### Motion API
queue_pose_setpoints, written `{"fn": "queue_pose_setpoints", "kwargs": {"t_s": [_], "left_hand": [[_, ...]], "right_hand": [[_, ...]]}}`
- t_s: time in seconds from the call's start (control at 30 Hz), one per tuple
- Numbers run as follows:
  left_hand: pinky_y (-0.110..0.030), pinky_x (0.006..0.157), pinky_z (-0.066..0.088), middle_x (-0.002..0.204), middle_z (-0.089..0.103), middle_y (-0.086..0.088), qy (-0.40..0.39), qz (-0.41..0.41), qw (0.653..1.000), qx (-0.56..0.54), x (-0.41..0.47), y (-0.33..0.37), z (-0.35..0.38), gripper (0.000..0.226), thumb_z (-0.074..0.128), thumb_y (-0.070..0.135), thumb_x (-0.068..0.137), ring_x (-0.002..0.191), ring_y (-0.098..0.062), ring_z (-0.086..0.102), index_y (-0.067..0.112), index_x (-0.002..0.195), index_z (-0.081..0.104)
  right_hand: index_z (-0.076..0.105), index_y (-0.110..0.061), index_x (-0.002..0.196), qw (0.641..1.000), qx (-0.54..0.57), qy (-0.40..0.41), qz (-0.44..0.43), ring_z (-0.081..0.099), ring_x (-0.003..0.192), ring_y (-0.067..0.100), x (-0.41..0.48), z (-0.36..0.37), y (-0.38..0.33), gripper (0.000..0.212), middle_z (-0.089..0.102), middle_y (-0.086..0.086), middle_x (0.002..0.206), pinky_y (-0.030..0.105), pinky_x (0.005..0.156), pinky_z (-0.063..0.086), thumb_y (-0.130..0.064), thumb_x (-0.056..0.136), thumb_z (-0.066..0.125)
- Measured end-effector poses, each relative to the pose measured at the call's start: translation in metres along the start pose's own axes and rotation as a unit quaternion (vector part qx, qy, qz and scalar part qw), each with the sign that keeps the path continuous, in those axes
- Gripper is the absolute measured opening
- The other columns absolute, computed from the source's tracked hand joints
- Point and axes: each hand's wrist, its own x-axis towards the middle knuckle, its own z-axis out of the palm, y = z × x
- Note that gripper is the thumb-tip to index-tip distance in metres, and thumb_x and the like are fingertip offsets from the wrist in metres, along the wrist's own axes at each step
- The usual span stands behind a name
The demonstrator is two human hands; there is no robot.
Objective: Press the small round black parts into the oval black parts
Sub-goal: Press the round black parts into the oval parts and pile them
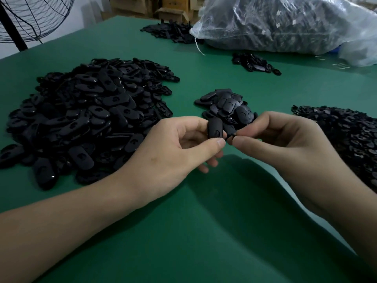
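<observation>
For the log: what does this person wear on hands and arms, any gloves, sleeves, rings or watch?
Nothing shows. The left hand and right hand are bare: no gloves, rings or tape; the left thumbnail is short and unpainted. The left forearm and right forearm are bare to the frame's edge, with no sleeve, watch or bracelet in view.

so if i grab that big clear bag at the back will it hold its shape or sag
The clear bag would probably sag and shift: its thin film is wrinkled and slumped on the green table. It looks packed with dark parts, so likely heavy. Whether its neck by the white string is tied is unclear, so it might spill.
</observation>
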Motion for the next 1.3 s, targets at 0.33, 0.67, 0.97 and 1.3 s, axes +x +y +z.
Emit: {"fn": "queue_pose_setpoints", "kwargs": {"t_s": [0.33, 0.67, 0.97, 1.3], "left_hand": [[-0.021, 0.061, 0.056, 0.078, 0.075, -0.002, -0.009, -0.028, 0.999, -0.035, 0.001, 0.005, 0.000, 0.012, 0.069, 0.019, 0.097, 0.068, -0.010, 0.069, 0.018, 0.090, 0.079], [-0.021, 0.053, 0.051, 0.069, 0.071, 0.003, -0.008, -0.045, 0.999, -0.019, 0.001, 0.007, 0.002, 0.017, 0.068, 0.022, 0.091, 0.061, -0.009, 0.064, 0.022, 0.077, 0.077], [-0.022, 0.053, 0.052, 0.069, 0.071, 0.003, 0.005, -0.036, 0.999, -0.006, 0.001, 0.004, 0.002, 0.015, 0.069, 0.024, 0.092, 0.061, -0.008, 0.065, 0.020, 0.080, 0.077], [-0.020, 0.065, 0.056, 0.080, 0.076, 0.003, 0.012, -0.031, 0.998, -0.046, 0.002, 0.005, 0.002, 0.018, 0.063, 0.009, 0.099, 0.071, -0.005, 0.068, 0.017, 0.108, 0.077]], "right_hand": [[0.076, -0.028, 0.079, 0.976, -0.188, 0.037, -0.100, 0.070, 0.078, 0.017, -0.004, 0.008, 0.000, 0.006, 0.076, -0.010, 0.084, 0.038, 0.071, 0.054, -0.028, 0.079, 0.082], [0.073, -0.023, 0.084, 0.976, -0.185, 0.026, -0.114, 0.072, 0.082, 0.014, -0.005, 0.013, -0.003, 0.013, 0.075, -0.010, 0.082, 0.033, 0.067, 0.053, -0.025, 0.077, 0.083], [0.078, -0.023, 0.088, 0.997, -0.082, -0.006, -0.012, 0.071, 0.080, 0.033, -0.004, 0.009, -0.007, 0.016, 0.077, 0.003, 0.081, 0.052, 0.080, 0.056, -0.036, 0.078, 0.079], [0.077, -0.018, 0.078, 0.984, 0.109, -0.034, 0.138, 0.063, 0.072, 0.013, -0.001, 0.005, -0.005, 0.014, 0.071, 0.008, 0.076, 0.021, 0.058, 0.044, -0.031, 0.073, 0.074]]}}
